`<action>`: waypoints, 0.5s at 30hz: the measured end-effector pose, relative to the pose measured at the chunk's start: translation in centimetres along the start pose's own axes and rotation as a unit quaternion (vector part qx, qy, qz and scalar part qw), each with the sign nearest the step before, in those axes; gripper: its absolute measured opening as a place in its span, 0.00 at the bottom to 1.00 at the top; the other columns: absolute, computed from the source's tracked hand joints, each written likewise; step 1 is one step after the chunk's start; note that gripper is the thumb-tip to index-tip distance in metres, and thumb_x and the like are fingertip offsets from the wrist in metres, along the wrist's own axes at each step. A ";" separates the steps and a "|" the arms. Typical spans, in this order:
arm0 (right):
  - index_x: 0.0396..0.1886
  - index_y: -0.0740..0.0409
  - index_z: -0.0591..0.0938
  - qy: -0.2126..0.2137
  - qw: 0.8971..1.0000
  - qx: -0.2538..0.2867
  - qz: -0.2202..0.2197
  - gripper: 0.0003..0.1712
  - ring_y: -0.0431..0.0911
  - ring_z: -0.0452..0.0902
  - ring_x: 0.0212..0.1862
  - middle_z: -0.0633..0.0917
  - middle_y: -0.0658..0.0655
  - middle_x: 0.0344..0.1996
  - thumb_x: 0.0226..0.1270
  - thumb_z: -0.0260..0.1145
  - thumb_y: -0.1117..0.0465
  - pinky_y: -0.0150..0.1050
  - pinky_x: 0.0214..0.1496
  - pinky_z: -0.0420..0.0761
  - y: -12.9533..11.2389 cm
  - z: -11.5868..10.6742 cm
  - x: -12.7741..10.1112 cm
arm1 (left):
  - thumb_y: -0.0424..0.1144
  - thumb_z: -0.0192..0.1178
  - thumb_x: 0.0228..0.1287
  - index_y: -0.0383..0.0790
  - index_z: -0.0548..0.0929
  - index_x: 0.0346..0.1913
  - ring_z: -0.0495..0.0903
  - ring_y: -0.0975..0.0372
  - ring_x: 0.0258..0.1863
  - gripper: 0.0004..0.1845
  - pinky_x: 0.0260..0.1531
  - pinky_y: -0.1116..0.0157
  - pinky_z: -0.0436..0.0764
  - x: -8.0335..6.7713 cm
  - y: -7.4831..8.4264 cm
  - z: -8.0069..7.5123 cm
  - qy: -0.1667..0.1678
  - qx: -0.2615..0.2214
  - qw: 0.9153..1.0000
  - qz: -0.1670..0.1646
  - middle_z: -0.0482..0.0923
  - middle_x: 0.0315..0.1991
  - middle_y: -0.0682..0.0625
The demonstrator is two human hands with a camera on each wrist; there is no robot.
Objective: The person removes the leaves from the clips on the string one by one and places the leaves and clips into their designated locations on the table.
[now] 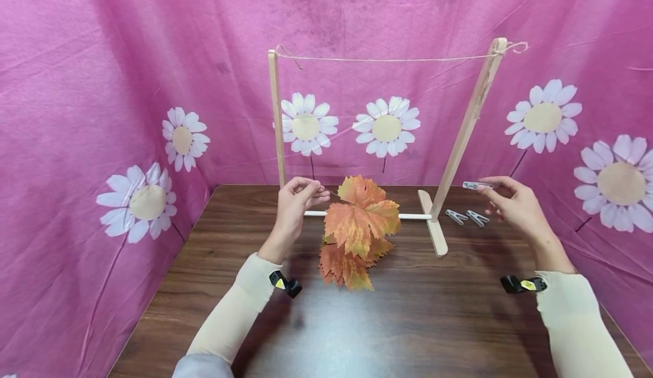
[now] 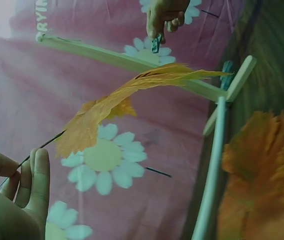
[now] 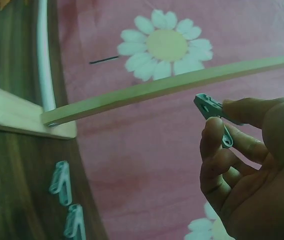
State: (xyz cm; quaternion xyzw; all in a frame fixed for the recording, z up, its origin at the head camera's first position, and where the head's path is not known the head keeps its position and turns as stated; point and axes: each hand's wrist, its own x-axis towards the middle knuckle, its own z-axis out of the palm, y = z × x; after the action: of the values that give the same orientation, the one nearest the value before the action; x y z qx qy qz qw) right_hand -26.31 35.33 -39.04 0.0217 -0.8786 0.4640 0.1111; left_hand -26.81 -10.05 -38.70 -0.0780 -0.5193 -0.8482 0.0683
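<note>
My left hand [image 1: 295, 211] pinches the thin dark stem [image 2: 44, 145] of an orange artificial maple-like leaf [image 1: 361, 216], holding it above the table; the leaf stretches out to the right of the fingers. More orange leaves [image 1: 344, 267] lie on the table beneath it. On the right, my right hand [image 1: 520, 205] grips a small grey clothespin [image 1: 475, 186] between thumb and fingers, in the air beside the wooden post [image 1: 466, 131]. In the right wrist view this clothespin [image 3: 209, 106] points away from the fingertips. Two more clothespins [image 1: 456, 217] lie on the table below that hand.
A wooden stand has a left post [image 1: 277, 117], a foot [image 1: 435, 230] and a white bottom rod [image 1: 415, 216]. A thin string [image 1: 377, 59] runs between the post tops. Behind the brown table [image 1: 229, 287] hangs a pink cloth [image 1: 229, 38] printed with daisies.
</note>
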 end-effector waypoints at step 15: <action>0.58 0.60 0.74 -0.028 0.998 -0.022 0.053 0.29 0.37 0.80 0.22 0.85 0.44 0.19 0.65 0.68 0.47 0.39 0.18 0.78 5.4 0.8 -0.9 | 0.26 0.59 0.64 0.28 0.77 0.36 0.87 0.56 0.28 0.02 0.42 0.57 0.87 -1.3 -5.2 -2.4 0.048 -0.021 0.998 -0.024 0.84 0.27 0.40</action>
State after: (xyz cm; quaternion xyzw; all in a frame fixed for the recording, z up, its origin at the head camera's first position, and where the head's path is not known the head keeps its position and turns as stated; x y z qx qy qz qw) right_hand -26.30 37.72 -44.04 -0.0142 -0.8914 0.4486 0.0623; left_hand -26.73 -9.78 -44.51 -0.0258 -0.4992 -0.8632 0.0713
